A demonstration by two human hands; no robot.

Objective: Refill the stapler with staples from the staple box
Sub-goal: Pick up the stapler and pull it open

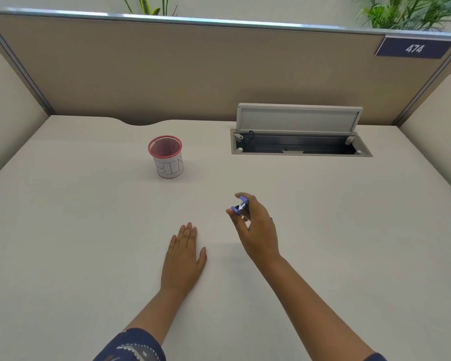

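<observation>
My right hand (255,230) is raised a little above the desk near its middle, with the fingers closed on a small purple stapler (240,205). Only the stapler's front end, with a bit of metal, shows past my thumb and forefinger; the rest is hidden in my palm. Flat on the desk to the left lies my left hand (184,259), palm down, fingers together and holding nothing. No staple box is in view.
A red mesh cup (166,156) with a paper label reading "BIN" stands at the back left of the desk (76,243). At the back right, a cable hatch (300,144) is sunk into the desk with its lid up. Partition walls close off three sides.
</observation>
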